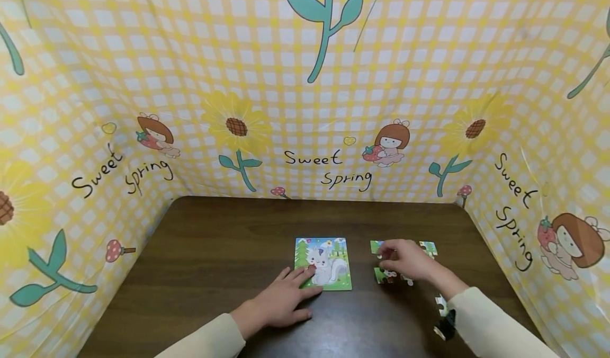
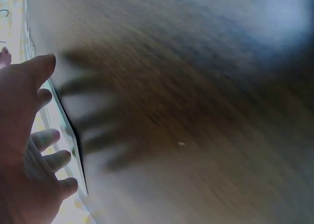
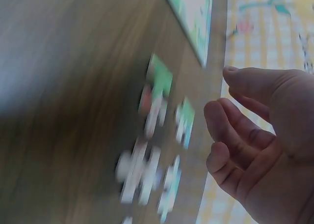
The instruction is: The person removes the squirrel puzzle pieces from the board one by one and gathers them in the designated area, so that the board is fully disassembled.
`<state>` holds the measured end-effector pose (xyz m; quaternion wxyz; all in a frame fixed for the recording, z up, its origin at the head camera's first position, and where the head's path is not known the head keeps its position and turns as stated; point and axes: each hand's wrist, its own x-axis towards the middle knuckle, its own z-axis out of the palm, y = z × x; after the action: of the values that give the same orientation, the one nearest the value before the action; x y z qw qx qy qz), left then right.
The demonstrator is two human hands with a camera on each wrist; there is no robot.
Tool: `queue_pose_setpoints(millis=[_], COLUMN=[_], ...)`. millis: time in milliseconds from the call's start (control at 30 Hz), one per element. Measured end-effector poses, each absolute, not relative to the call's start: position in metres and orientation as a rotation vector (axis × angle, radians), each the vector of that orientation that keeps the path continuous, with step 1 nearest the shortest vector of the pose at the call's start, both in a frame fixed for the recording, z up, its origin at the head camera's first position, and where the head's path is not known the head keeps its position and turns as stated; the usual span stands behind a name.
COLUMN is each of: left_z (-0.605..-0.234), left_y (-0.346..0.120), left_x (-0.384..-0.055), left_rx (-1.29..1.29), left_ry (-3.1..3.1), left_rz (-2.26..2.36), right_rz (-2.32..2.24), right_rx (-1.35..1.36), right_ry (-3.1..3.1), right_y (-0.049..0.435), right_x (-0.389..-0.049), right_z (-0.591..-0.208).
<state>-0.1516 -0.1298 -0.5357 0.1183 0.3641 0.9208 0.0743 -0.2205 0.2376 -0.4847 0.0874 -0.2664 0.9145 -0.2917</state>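
A square picture board [image 1: 333, 265] with a white squirrel-like animal on it lies flat on the table. My left hand [image 1: 281, 298] rests with spread fingers over the board's lower left part. Just right of the board, my right hand [image 1: 407, 258] hovers above loose jigsaw pieces [image 1: 381, 276], its fingers loosely bent. In the right wrist view the right hand [image 3: 260, 130] has a gap between thumb and fingertips and nothing is seen in it. Blurred jigsaw pieces [image 3: 159, 79] lie below it. Some pieces are hidden under the right hand in the head view.
Another jigsaw piece [image 1: 441, 305] lies near the right sleeve, beside a small black object [image 1: 445, 324] at that wrist. The dark wooden table [image 1: 229, 236] is enclosed at the back and sides by a yellow checked cloth [image 1: 305, 109].
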Motion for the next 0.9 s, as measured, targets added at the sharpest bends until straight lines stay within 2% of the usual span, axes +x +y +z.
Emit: queue_pose_setpoints(millis=[400,900], left_z=[-0.534,-0.533], left_y=[-0.145,-0.146], left_x=[-0.147,-0.143], left_rx=[1.047,1.012], left_ry=[2.732,2.716], left_rz=[0.196,0.185], right_rz=[-0.866,-0.785], right_rx=[-0.914,-0.964], right_ry=[2.644,2.618], right_y=[0.142,0.114], right_x=[-0.232,-0.233], right_z=[-0.507,-0.526])
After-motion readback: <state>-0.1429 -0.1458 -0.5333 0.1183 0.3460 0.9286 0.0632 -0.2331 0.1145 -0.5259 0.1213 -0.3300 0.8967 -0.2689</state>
